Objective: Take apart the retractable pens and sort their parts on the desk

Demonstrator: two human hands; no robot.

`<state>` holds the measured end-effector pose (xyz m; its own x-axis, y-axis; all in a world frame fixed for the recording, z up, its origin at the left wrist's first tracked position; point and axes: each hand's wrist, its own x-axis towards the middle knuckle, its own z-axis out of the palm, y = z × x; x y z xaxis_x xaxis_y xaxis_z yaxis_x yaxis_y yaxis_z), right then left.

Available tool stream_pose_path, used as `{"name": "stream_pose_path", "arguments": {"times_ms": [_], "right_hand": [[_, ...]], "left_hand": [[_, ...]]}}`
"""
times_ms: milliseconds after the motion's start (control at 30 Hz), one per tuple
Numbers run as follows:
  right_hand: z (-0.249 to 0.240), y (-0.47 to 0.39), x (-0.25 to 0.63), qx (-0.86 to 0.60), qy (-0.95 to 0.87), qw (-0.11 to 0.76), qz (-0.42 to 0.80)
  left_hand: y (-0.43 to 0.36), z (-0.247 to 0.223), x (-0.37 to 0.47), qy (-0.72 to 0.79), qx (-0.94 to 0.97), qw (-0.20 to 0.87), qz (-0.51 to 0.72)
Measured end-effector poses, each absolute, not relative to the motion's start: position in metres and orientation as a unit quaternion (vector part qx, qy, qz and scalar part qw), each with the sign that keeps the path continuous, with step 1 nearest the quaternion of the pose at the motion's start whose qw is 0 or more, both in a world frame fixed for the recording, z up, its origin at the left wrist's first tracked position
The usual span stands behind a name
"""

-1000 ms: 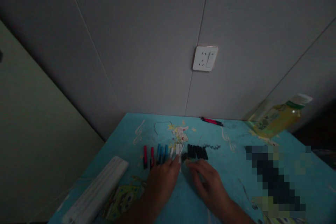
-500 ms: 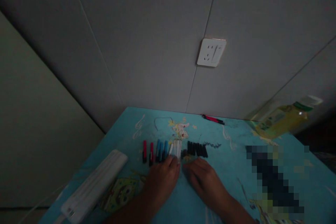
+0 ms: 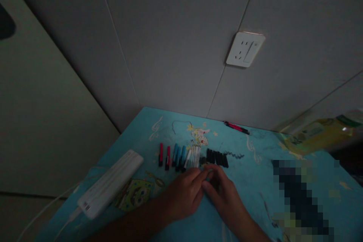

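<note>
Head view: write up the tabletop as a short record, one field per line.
left hand: fingertips at the right hand; any held item unclear
row, left to right: red-and-black pens, blue-and-black pens, white-and-black pen, thin white sticks, short black pieces
back edge: red-and-black pens lying together
left side: white power strip
right side: bottle of yellow liquid

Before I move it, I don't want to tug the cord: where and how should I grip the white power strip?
I'd take the white power strip around its middle, bringing the left hand in from above, thumb and fingers across its width. It is long, slim and lies flat; the cable leaves its near end, best avoided.
</note>
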<state>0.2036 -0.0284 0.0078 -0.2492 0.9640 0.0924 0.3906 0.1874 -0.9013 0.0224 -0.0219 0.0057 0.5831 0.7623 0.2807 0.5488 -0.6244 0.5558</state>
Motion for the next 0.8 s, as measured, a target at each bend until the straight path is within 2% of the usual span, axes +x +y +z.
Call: {"name": "stream_pose_path", "arguments": {"times_ms": [233,400,500,667,800], "right_hand": [[0.012,-0.024,0.206,-0.495,-0.682,0.39,0.37],[0.011,-0.021,0.205,-0.518,-0.635,0.405,0.406],[0.008,-0.022,0.199,-0.51,-0.583,0.422,0.47],[0.002,-0.016,0.189,-0.442,-0.429,0.513,0.598],[-0.004,-0.012,0.188,-0.403,-0.386,0.521,0.646]], "left_hand": [[-0.016,-0.003,0.021,0.363,0.817,0.293,0.339],[-0.006,0.001,0.02,0.448,0.625,0.435,0.469],[0.004,0.012,0.01,0.464,0.486,0.496,0.551],[0.018,0.013,-0.006,0.517,0.46,0.508,0.513],[0.016,0.0,-0.006,0.543,0.466,0.514,0.473]]}}
